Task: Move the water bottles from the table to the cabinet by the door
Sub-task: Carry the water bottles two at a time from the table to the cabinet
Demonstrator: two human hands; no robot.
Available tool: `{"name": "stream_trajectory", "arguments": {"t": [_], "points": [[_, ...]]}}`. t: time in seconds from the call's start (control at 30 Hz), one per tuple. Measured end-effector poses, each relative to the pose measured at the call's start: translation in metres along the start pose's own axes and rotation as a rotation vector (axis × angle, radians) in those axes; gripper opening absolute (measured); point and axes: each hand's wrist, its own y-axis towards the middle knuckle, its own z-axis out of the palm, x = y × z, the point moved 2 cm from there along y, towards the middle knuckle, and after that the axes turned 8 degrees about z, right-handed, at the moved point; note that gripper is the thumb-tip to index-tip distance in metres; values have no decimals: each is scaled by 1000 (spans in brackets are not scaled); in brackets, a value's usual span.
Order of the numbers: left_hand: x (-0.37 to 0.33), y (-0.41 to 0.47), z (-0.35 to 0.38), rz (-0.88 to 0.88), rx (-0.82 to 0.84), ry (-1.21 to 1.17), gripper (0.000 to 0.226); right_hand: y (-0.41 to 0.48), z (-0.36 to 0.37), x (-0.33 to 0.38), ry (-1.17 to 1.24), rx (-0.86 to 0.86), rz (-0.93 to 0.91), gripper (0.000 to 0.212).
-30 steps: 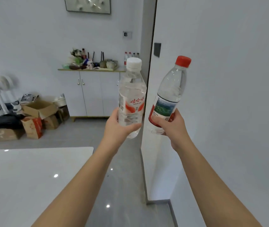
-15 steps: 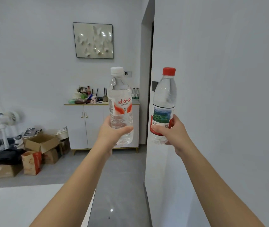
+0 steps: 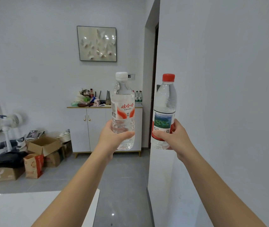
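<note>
The left hand (image 3: 112, 138) gripped a white-capped bottle (image 3: 122, 112) upright in the air, and the right hand (image 3: 174, 138) gripped a red-capped bottle (image 3: 164, 112) beside it. Both were held above the floor, well short of the white cabinet (image 3: 96, 128), past the desk (image 3: 15, 208).

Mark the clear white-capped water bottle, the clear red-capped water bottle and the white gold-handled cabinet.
clear white-capped water bottle (image 3: 123, 110): head view, on its red-and-white label.
clear red-capped water bottle (image 3: 163, 120): head view, on its landscape label.
white gold-handled cabinet (image 3: 78, 131): head view, on its left door.
</note>
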Motion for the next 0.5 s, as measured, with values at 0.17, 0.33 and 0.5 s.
{"name": "stream_trajectory", "arguments": {"t": [0.17, 0.33, 0.5], "points": [[9, 24, -1, 8, 0, -1, 49, 24, 4, 2, -39, -1, -4, 56], [22, 60, 5, -2, -12, -9, 47, 60, 10, -4, -59, -12, -2, 59], [44, 107, 16, -1, -31, 6, 47, 116, 20, -14, -42, -23, -23, 59]]}}
